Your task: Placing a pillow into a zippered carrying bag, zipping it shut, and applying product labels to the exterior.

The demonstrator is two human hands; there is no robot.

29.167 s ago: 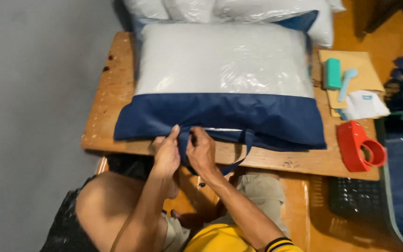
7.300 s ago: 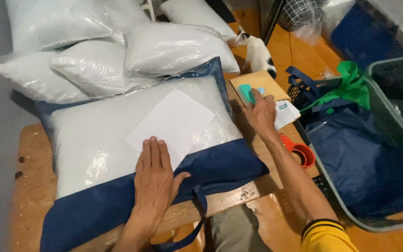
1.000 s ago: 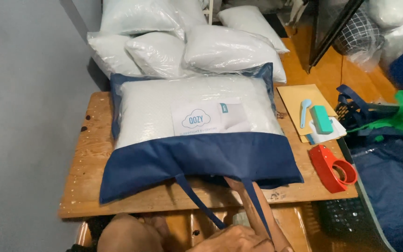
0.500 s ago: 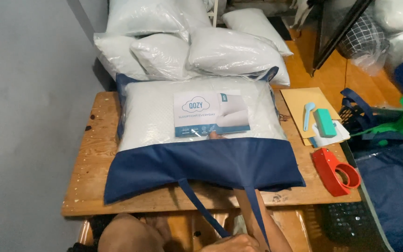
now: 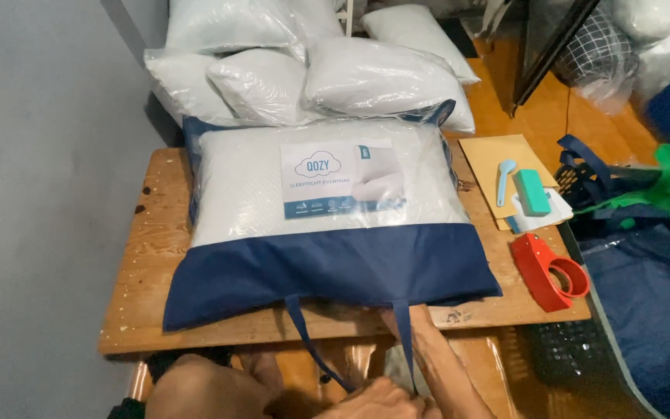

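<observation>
Both hands sit at the bottom edge of the view, below the near edge of the table (image 5: pixel 149 310). One hand (image 5: pixel 378 399), which I take to be the left, is seen only in part; its knuckles lie against the low end of the strap (image 5: pixel 405 341) loop, but whether the fingers are closed on it I cannot tell. The right forearm runs up from beside that hand and goes under the open mouth of the bag (image 5: pixel 327 268); the right hand itself is hidden inside, so its grip cannot be told.

The bag, dark blue with a clear front, lies flat just above the hands, with a pillow (image 5: pixel 234 186) and a card (image 5: pixel 339 178) inside. Up and right of the hands lie a red tape dispenser (image 5: pixel 548 271), a teal block (image 5: pixel 531 192) and a scoop (image 5: pixel 503 178) on an envelope (image 5: pixel 490 151). Beyond the bag lie more pillows (image 5: pixel 366 77).
</observation>
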